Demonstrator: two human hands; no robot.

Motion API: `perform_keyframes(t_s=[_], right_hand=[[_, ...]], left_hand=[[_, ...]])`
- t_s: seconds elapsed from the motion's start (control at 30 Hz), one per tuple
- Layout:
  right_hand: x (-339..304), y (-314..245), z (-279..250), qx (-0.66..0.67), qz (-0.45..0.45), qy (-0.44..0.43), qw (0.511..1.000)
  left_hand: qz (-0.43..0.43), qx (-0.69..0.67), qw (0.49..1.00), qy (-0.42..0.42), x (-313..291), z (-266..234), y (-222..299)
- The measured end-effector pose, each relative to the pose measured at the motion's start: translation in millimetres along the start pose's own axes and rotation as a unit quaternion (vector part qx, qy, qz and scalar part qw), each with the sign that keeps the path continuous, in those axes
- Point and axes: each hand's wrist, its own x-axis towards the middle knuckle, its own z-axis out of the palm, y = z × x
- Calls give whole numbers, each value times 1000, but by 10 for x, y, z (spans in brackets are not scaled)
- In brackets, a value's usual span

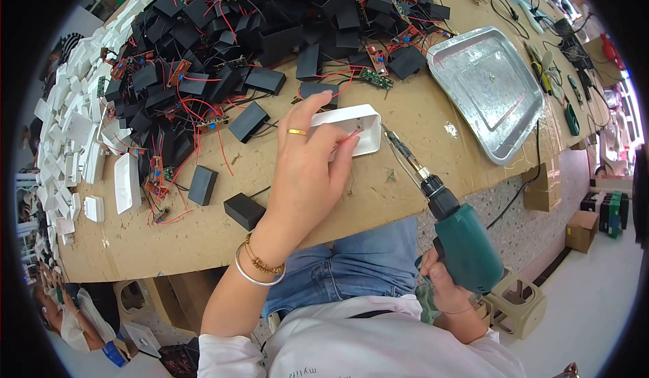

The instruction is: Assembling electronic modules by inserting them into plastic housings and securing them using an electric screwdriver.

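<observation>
My left hand [307,158] pinches a thin red wire [354,134] between thumb and index finger, inside a small white plastic case [369,141]. The case lies on the table with its hollow side up, partly covered by that hand. My right hand [446,287] is wrapped round the handle of a green soldering gun [470,246]. The gun points up and to the left, its narrow metal tip close to the case's right end; whether they touch, I cannot tell. A black box [319,95] sits just beyond the case, partly hidden by my left fingers.
A large heap of black boxes [280,43] with circuit boards and red wires covers the far table. White cases [81,121] pile up at the left. A metal tray [483,84] stands at the right, beside pliers [541,74]. A stool [517,303] is at lower right.
</observation>
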Motion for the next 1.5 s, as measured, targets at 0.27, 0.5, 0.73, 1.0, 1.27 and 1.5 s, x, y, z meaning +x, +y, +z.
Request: perform_keyframes(t_s=[0.27,0.5,0.73,1.0,1.27,1.5], right_hand=[[19,-2,95,-41,-8,38,998],[22,21,120,-28,22,47,998],[21,50,115,-21,15,50,998],[35,53,88,-31,2,44,999],[45,53,116,-10,7,50,999],[94,56,142,-52,-1,30,998]], left_hand=[[6,18,1000,15,14,33,10],[35,51,998,27,5,64,8],[42,55,997,31,8,76,-12],[123,169,978,13,89,34,89],[84,145,985,42,73,123,10],[82,138,986,53,58,134,8]])
